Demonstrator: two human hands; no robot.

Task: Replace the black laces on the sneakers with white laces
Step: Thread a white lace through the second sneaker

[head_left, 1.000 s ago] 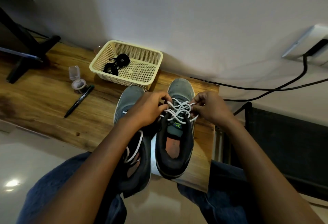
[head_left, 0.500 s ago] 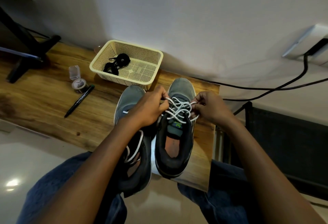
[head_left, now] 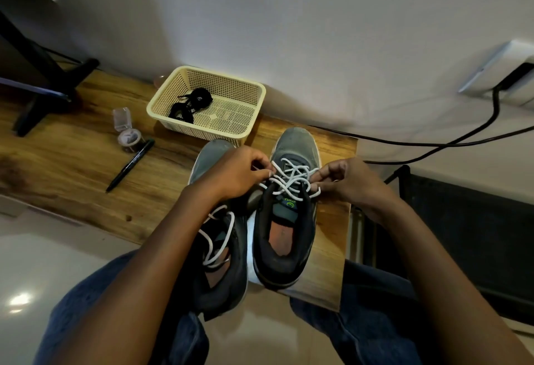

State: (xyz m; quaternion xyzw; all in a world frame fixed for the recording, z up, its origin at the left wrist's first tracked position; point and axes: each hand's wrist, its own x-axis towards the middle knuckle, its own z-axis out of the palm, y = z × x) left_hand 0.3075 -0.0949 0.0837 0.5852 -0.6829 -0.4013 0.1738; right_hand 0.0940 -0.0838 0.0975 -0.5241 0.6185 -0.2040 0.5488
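Two grey sneakers stand side by side on the wooden table, toes toward the wall. The right sneaker point(head_left: 286, 229) carries a white lace point(head_left: 290, 179) crossed through its eyelets. My left hand point(head_left: 234, 175) pinches the lace at the sneaker's left side. My right hand point(head_left: 344, 179) pinches the lace's other end at the right side. The left sneaker point(head_left: 213, 252) lies partly under my left forearm, with a loose white lace point(head_left: 218, 237) showing on it. Black laces point(head_left: 189, 104) lie bundled in the cream basket point(head_left: 254, 110).
A black pen point(head_left: 130, 165) and a small clear jar point(head_left: 128, 138) with its open lid lie left of the basket. A black stand's foot point(head_left: 43, 99) rests on the far left. Black cables point(head_left: 433, 145) run along the wall to the right. The table's right edge point(head_left: 346, 237) is beside the right sneaker.
My left hand has shifted slightly while still pinching the white lace at the upper eyelets. The right hand and both sneakers stay put.
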